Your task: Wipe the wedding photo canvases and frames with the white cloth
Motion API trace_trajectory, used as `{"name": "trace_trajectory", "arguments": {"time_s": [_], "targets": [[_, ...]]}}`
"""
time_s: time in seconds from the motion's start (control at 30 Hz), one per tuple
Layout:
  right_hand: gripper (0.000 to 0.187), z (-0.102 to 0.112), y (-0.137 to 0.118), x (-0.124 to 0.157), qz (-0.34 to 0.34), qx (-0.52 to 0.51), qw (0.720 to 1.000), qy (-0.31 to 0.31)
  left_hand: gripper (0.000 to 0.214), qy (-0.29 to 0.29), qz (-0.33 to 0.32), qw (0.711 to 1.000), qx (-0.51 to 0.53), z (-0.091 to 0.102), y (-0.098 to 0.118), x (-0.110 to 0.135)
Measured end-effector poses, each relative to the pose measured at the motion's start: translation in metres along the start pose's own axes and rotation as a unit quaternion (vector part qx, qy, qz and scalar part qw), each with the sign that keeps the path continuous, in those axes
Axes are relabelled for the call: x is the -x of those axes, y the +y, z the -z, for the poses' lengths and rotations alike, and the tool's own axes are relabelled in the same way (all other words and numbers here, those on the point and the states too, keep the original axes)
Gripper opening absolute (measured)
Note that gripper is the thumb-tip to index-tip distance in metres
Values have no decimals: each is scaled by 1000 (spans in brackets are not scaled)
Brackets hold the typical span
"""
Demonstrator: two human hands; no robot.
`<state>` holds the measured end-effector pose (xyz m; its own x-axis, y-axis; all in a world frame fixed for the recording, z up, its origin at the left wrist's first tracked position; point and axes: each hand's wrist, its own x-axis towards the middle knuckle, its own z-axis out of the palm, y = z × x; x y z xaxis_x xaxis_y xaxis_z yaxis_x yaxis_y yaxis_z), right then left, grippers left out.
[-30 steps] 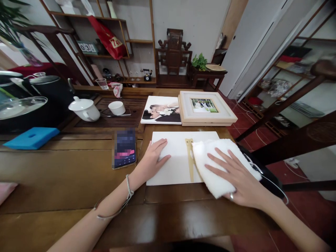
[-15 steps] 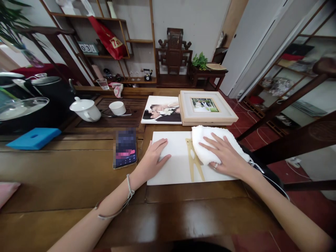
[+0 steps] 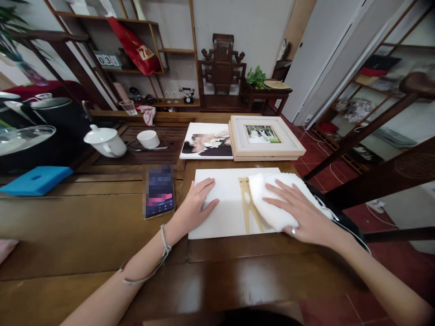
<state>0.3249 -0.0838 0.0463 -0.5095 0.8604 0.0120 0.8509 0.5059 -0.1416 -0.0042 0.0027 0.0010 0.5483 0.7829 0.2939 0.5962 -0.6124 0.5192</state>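
A white board (image 3: 220, 208) lies flat on the wooden table in front of me. My left hand (image 3: 195, 203) rests on its left edge, fingers stretched out and nothing in its grasp. My right hand (image 3: 299, 208) is on a bunched white cloth (image 3: 272, 217) at the board's right side. Its fingers spread over the cloth and the thumb is at the near edge. Just left of the cloth, a yellowish clip-shaped figure (image 3: 247, 206) with two legs shows on the board. I cannot tell whether it is printed or a loose piece.
Behind the board are a photo panel (image 3: 206, 140) and a framed picture (image 3: 267, 136). To the left are a phone (image 3: 159, 192), a blue block (image 3: 37, 180), a lidded white bowl (image 3: 106, 141) and a small white cup (image 3: 148, 139). A wooden chair (image 3: 384, 170) stands right.
My right hand has moved the cloth slightly right and toward me over the board. My left hand stays on the board's left edge. The view has shifted a little.
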Motion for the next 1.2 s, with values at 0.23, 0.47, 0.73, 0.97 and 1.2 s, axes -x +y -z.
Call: {"name": "trace_trajectory", "arguments": {"time_s": [0.23,0.47,0.73,0.97,1.2], "targets": [[75,8,26,-63,-53,-15,998,-25,46,-5,1,1000,-2,1,0,1],[85,1,5,-24,-1,-5,1000,-6,46,-5,7,1000,2,0,0,1],[94,2,-21,36,52,-35,998,-25,46,1,8,1000,5,-1,-1,1],[74,10,16,-35,-36,-39,998,-21,47,-6,2,1000,-1,-1,-1,1],[74,2,-9,-37,-34,9,999,-8,46,-12,11,1000,2,2,4,0]]}}
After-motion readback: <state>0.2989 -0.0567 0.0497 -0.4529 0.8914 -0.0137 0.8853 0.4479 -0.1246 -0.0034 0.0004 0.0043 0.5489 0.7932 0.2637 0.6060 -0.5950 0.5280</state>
